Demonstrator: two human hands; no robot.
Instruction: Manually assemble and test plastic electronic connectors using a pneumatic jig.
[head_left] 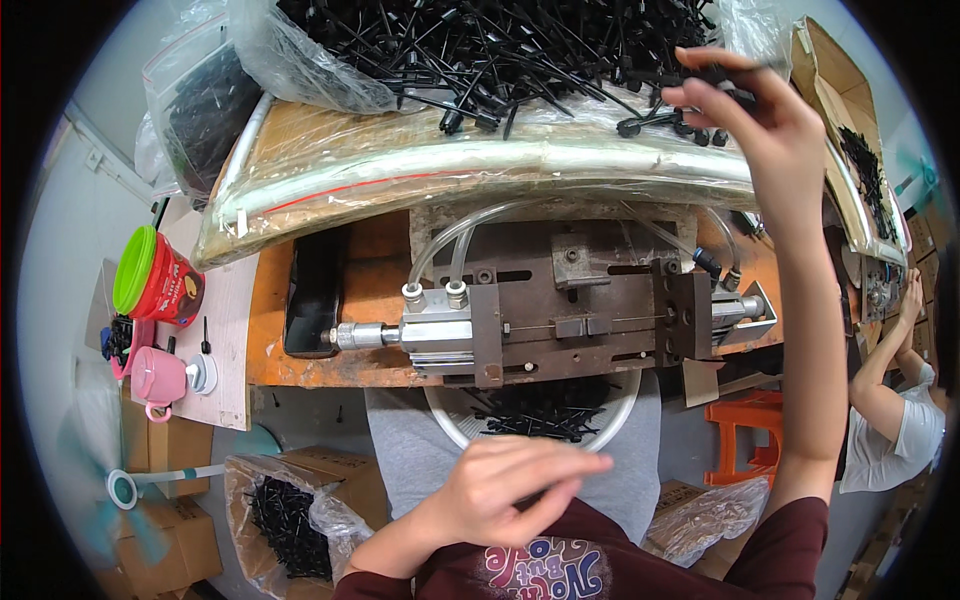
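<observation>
The black parts (500, 60) lie in a big, tangled heap at the far side, thin stems crossing in all directions, with thicker heads among them. The right hand (785, 120) is at the right end of this heap, its fingers half bent and the thumb standing apart from the forefinger. Dark parts show behind and between the fingers, but I cannot tell if the hand has hold of one. Under the heap is a cardboard tray (500, 165), covered with clear film, and a plastic bag (290, 60) bulges at its left.

Nearer to the person, a metal fixture (580, 340) rests on the orange tabletop (268, 340), with clear hoses (440, 243) joined at both its ends. A black bin (312, 325) is to the left of it. Below the fixture's front edge, a white bowl (632, 405) at the lap holds more such parts. The left hand (510, 485) is over the lap, near this bowl; it is loosely open, forefinger pointing to the right, thumb apart, and it seems to hold nothing.

Farther to the left there are a red bucket (178, 288) with green rim and a pink cup (160, 378). On the floor, a lined carton (290, 525) contains black parts also. At the right are an orange stool (725, 440) and a co-worker (890, 435) in a light shirt.
</observation>
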